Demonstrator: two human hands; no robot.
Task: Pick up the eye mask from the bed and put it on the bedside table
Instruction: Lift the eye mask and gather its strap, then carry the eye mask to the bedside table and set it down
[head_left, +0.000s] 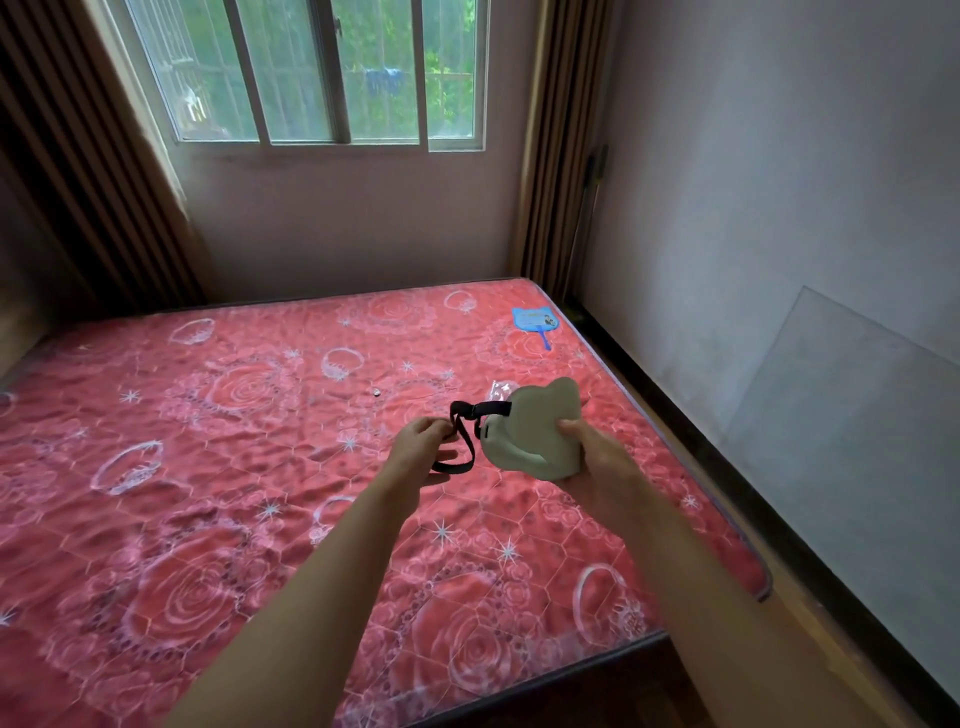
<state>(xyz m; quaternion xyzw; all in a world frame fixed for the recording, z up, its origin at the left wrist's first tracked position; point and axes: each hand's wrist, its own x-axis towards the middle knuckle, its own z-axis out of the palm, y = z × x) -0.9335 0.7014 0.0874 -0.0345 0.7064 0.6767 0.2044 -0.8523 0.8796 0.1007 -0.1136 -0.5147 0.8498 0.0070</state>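
The eye mask (532, 431) is pale green with a black strap (464, 441), and it is held up above the red patterned bed (208, 467). My right hand (597, 457) grips the mask's lower right edge. My left hand (423, 449) holds the loop of the black strap, to the left of the mask. Both arms reach forward over the mattress. No bedside table is in view.
A blue hand fan (535, 322) lies near the bed's far right corner. A small clear plastic wrapper (500, 389) and a tiny object (376, 392) lie on the mattress behind the mask. A glass pane (857, 441) leans on the right wall. Curtains flank the window.
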